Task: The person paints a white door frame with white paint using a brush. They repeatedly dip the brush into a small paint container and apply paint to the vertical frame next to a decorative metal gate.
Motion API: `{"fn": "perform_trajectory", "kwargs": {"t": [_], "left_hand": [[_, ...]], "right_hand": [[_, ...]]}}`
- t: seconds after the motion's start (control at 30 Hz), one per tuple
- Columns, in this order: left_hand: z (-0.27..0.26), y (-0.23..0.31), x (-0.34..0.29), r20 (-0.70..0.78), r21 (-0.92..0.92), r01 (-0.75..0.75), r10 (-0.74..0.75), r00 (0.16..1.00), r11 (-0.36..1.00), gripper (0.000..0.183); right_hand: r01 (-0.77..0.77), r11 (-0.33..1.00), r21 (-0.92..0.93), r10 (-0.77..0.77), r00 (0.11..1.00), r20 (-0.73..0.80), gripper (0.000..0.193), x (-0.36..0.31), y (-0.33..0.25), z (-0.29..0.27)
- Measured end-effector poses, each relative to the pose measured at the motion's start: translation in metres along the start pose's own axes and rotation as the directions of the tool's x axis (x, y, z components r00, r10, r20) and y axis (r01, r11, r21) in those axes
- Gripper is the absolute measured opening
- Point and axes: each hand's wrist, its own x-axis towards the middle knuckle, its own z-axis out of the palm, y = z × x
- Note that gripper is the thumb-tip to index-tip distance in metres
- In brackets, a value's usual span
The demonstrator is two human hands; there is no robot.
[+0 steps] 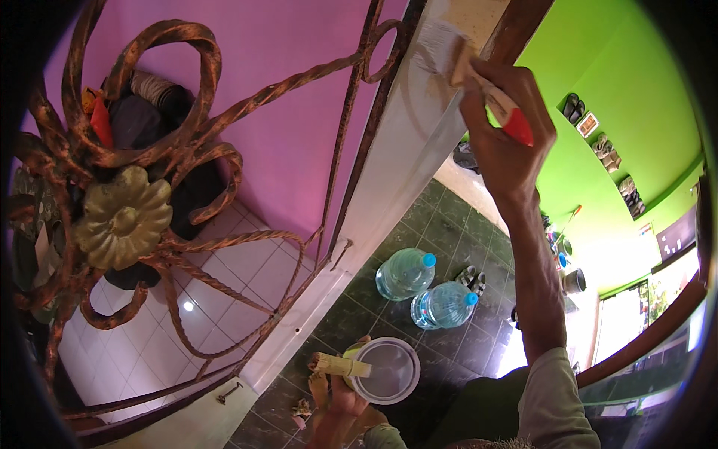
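Observation:
My right hand (510, 123) grips a paintbrush (461, 66) with a red-ended handle. Its pale bristles press on the upper part of a whitish frame (407, 112), where the surface is streaked and partly bare. Lower down, my left hand (345, 400) holds a paint tub (413, 368) with a white rim. Whitish liquid shows inside it. A bamboo stick (338, 365) leans over the tub's edge beside my left hand, one end inside; how the fingers touch the stick is partly hidden.
Left of the frame is a twisted metal grille (224, 247) with a gold flower (124, 217). On dark floor tiles stand two large water bottles (405, 275) and a pair of sandals (471, 278). Footwear sits in niches of the green wall (636, 112).

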Motion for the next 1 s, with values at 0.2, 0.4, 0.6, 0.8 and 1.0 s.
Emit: {"fn": "perform_trajectory", "kwargs": {"t": [0.2, 0.4, 0.6, 0.8, 1.0], "left_hand": [[-0.002, -0.001, -0.003, 0.011, -0.020, -0.020, 0.020, 1.000, 1.000, 0.079], [-0.007, -0.001, -0.007, -0.012, -0.044, -0.008, 0.007, 1.000, 0.999, 0.076], [-0.009, -0.003, -0.017, -0.021, -0.032, -0.001, 0.000, 1.000, 0.999, 0.072], [-0.010, -0.001, -0.025, 0.079, -0.060, 0.027, -0.022, 0.997, 0.998, 0.071], [-0.024, -0.003, -0.038, 0.075, -0.065, 0.061, -0.056, 0.996, 0.996, 0.073]], "right_hand": [[0.074, 0.997, 0.018, -0.074, 0.997, 0.028, 0.021, -0.002, -0.004, -0.008], [-0.057, 0.993, -0.104, 0.052, 0.997, -0.051, 0.023, -0.010, -0.011, -0.023], [-0.043, 0.997, -0.067, 0.047, 0.997, 0.056, 0.021, -0.026, -0.006, -0.023], [-0.034, 0.998, 0.046, 0.030, 0.996, 0.085, 0.023, -0.033, -0.028, -0.024], [-0.210, 0.978, -0.017, 0.210, 0.978, -0.010, 0.023, -0.041, -0.029, -0.027]]}}
